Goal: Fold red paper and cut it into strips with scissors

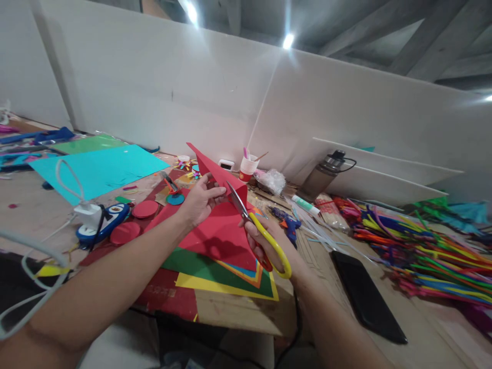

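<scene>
My left hand [203, 199] pinches a raised piece of red paper [219, 175] between thumb and fingers, holding it up over the stack. In my right hand [261, 237] is a pair of scissors [282, 251] with one yellow and one red handle. The metal blades point up and to the left and lie against the red paper near my left fingertips; whether they are cutting cannot be made out. Below both hands, more red paper [215, 236] lies on green [230, 279], yellow and other coloured sheets.
To the left are red discs [145, 209], a blue power strip [103, 225] with a white cable, and a cyan sheet [100, 169]. On the right lie a black phone [367, 294], a blue glue gun [292, 228], a bottle [321, 177] and colourful pipe cleaners [430, 246]. A paper cup [249, 166] stands behind.
</scene>
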Demonstrator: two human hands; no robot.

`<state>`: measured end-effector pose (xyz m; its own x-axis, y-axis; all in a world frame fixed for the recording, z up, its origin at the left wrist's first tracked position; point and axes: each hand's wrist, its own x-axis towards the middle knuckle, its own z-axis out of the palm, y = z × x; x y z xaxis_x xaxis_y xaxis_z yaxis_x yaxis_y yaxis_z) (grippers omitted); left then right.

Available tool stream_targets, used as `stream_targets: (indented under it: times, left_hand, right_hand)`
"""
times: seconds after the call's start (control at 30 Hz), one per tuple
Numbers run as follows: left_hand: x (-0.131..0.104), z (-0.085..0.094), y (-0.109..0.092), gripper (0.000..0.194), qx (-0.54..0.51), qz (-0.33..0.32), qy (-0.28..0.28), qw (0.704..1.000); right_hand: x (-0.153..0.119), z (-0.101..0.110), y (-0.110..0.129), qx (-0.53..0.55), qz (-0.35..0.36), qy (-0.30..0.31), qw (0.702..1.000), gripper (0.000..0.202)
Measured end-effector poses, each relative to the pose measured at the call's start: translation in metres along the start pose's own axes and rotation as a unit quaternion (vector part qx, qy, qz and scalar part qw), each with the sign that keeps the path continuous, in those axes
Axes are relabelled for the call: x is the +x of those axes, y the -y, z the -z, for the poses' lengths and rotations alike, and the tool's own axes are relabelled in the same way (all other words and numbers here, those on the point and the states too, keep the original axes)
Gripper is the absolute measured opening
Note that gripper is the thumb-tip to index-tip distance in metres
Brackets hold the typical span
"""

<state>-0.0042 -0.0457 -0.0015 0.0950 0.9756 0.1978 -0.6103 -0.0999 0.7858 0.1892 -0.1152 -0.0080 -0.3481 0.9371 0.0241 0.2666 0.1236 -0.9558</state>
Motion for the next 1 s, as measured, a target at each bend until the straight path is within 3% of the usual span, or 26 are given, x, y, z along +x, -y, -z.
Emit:
stream_targets:
  times: [0.5, 1.0]
  left_hand:
    - [0.005, 0.004, -0.003, 0.033, -0.001, -0.015, -0.033, 0.999]
    - [0.0, -0.001, 0.001, 0.037, -0.001, -0.007, -0.019, 1.0]
  right_hand:
    - [-0.001, 0.0, 0.002, -0.04, 0.01, 0.009, 0.999, 0.039]
    - [-0.002, -0.001, 0.01, -0.087, 0.012, 0.016, 0.996, 0.042]
